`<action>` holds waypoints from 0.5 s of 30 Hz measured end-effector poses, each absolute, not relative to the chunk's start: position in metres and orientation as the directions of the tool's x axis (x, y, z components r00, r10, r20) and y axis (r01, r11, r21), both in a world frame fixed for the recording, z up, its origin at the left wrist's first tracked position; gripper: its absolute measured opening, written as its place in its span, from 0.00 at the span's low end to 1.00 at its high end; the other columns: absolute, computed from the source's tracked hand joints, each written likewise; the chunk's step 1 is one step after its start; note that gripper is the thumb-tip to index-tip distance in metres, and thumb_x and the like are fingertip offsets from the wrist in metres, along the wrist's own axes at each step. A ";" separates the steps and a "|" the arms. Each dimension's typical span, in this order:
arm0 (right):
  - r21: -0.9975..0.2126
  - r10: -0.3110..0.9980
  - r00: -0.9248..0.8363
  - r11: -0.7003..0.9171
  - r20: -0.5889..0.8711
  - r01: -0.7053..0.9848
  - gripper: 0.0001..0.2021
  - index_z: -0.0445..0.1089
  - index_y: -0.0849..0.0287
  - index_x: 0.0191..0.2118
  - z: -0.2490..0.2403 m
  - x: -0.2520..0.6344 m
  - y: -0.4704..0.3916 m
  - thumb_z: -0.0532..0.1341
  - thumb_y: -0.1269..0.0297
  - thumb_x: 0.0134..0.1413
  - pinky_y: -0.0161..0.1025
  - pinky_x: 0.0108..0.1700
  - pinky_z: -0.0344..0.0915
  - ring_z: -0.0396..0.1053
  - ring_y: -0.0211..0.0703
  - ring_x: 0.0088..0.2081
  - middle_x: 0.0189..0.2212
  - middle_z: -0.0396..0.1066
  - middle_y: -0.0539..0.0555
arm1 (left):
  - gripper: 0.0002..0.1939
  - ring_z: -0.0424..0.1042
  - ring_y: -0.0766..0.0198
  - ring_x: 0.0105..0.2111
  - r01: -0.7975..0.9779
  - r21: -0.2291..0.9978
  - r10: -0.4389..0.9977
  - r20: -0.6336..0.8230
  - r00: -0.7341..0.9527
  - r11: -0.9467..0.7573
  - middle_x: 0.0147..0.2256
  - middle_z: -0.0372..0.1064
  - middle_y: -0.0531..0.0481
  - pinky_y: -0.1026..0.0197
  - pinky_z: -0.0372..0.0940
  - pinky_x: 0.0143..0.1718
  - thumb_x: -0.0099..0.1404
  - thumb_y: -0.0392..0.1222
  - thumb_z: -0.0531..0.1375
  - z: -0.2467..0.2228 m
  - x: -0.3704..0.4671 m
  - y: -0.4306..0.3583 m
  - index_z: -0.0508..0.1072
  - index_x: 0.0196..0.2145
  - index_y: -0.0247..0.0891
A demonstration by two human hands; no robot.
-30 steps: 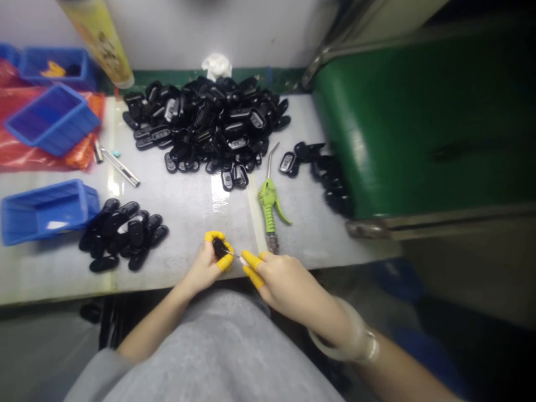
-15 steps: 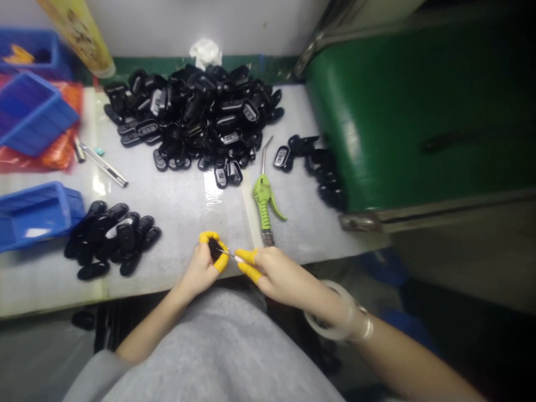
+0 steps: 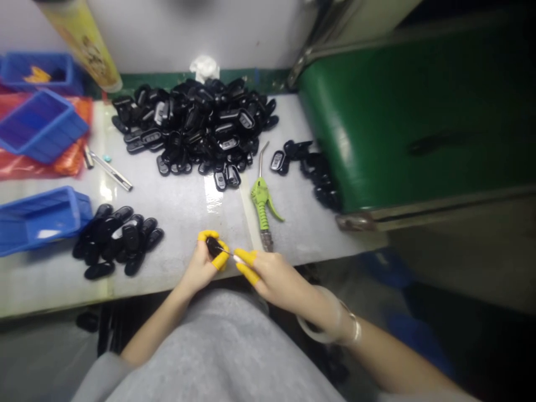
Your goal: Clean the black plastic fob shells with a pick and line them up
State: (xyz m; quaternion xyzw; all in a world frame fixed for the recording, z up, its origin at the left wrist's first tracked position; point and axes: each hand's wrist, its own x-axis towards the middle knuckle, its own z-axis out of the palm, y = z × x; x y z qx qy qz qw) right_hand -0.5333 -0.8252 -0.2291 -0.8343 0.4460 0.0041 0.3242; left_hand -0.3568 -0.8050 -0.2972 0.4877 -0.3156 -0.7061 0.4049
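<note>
My left hand [image 3: 205, 262], with yellow finger cots on its fingertips, is closed around a black key fob [image 3: 214, 246] near the table's front edge. In my right hand [image 3: 263, 273], also in yellow finger cots, is a slim tool with a thin metal shaft [image 3: 226, 252] and a whitish part at the fingers. Its tip meets the fob; the exact contact is too small to make out. Just beyond my right hand lies a green air blow gun [image 3: 262, 206]. A small group of black fobs [image 3: 130, 238] rests to the left of my left hand.
A large heap of black fobs [image 3: 192, 120] lies at the back, with a smaller cluster [image 3: 316, 167] by the green padded surface [image 3: 419, 123]. Blue bins [image 3: 75, 209], a red plastic bag [image 3: 79, 162] and a cutter knife [image 3: 112, 172] are on the left. A yellow tube [image 3: 94, 53] stands behind.
The camera view has shifted slightly, moving the table's contents a little in frame. The fob has tilted in my left hand, showing more of its dark face; both hands keep their holds.
</note>
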 end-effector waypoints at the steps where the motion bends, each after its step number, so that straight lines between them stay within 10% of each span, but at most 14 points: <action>1: -0.594 -0.763 0.589 -0.351 -0.267 -0.724 0.15 0.71 0.62 0.47 -0.228 -0.536 -0.825 0.50 0.64 0.65 0.37 0.33 0.64 0.70 0.40 0.30 0.31 0.73 0.55 | 0.25 0.63 0.72 0.25 0.286 0.825 -0.873 -0.449 -0.192 -0.487 0.34 0.62 0.56 0.67 0.60 0.25 0.58 0.47 0.63 -0.296 -0.357 -0.805 0.51 0.44 0.42; 6: -0.636 -0.893 0.413 -0.215 -0.180 -0.741 0.17 0.71 0.60 0.48 -0.220 -0.561 -0.835 0.51 0.57 0.64 0.37 0.39 0.66 0.73 0.43 0.36 0.36 0.75 0.57 | 0.27 0.62 0.74 0.21 0.325 0.806 -0.869 -0.459 -0.186 -0.495 0.31 0.62 0.59 0.69 0.58 0.22 0.57 0.47 0.65 -0.298 -0.355 -0.805 0.51 0.44 0.43; 11: -0.143 -0.992 -0.127 0.123 0.021 -0.982 0.17 0.72 0.62 0.29 -0.208 -0.622 -0.899 0.57 0.53 0.57 0.38 0.30 0.56 0.65 0.43 0.26 0.23 0.70 0.57 | 0.25 0.59 0.74 0.16 0.289 0.837 -0.884 -0.416 -0.213 -0.464 0.30 0.65 0.59 0.69 0.54 0.18 0.62 0.53 0.60 -0.300 -0.355 -0.801 0.48 0.47 0.46; 15: 0.055 -0.861 -0.377 0.419 0.341 -0.906 0.17 0.74 0.68 0.40 -0.192 -0.698 -0.962 0.53 0.60 0.61 0.39 0.31 0.52 0.66 0.42 0.32 0.41 0.70 0.68 | 0.20 0.60 0.72 0.17 0.078 0.910 -0.901 -0.388 -0.191 -0.408 0.29 0.67 0.56 0.67 0.58 0.20 0.67 0.53 0.54 -0.304 -0.359 -0.791 0.49 0.47 0.44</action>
